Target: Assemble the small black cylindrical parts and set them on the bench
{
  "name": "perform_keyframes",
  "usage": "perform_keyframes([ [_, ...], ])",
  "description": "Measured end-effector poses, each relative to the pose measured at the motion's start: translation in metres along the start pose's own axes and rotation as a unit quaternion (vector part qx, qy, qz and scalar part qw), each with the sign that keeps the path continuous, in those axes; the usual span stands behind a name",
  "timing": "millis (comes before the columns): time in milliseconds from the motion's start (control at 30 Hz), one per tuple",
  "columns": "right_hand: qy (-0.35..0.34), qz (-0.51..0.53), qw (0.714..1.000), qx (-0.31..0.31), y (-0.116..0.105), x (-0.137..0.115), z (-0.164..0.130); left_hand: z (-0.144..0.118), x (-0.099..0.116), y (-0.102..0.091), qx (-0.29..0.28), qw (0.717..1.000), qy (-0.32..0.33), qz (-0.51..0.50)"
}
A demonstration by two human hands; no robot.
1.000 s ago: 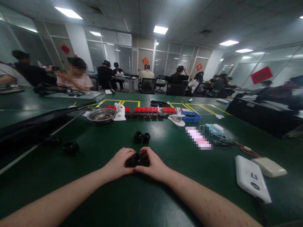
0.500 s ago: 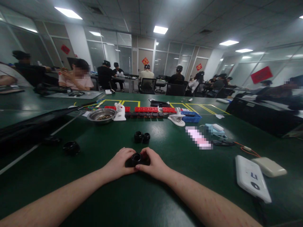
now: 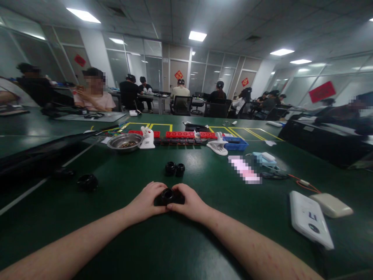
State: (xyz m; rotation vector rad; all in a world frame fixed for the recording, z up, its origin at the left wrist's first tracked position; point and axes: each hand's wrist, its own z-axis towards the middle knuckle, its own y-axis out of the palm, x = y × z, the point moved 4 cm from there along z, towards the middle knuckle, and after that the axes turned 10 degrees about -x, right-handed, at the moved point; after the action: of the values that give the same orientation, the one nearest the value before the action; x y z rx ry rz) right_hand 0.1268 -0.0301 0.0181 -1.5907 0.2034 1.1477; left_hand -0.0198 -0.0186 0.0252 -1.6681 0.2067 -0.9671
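A single head-worn camera looks forward and slightly down across a green table [image 3: 116,233], close above the person's forearms. Its wide lens bends the room's edges and also takes in the ceiling and seated people far behind. No other view overlaps it.

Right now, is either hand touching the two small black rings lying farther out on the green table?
No. Both the left hand and right hand grip a black part, while the two black rings lie apart beyond them.
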Motion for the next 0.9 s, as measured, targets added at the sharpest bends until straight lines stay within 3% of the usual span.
perform_keyframes([
  [133,-0.042,0.018,0.998,-0.030,-0.001,-0.002,0.000,0.000,0.000,0.000,-0.006,1.000,-0.003,-0.004],
  [333,-0.005,0.070,0.997,-0.010,0.001,0.004,-0.001,-0.001,0.002,-0.002,0.002,1.000,-0.016,0.001],
  [600,0.031,-0.001,0.999,0.027,0.003,-0.001,0.003,0.001,-0.007,0.003,0.060,0.992,-0.060,0.091],
  [900,0.022,-0.010,0.999,0.035,0.004,0.004,0.002,0.002,-0.015,0.000,0.012,1.000,-0.002,0.006],
])
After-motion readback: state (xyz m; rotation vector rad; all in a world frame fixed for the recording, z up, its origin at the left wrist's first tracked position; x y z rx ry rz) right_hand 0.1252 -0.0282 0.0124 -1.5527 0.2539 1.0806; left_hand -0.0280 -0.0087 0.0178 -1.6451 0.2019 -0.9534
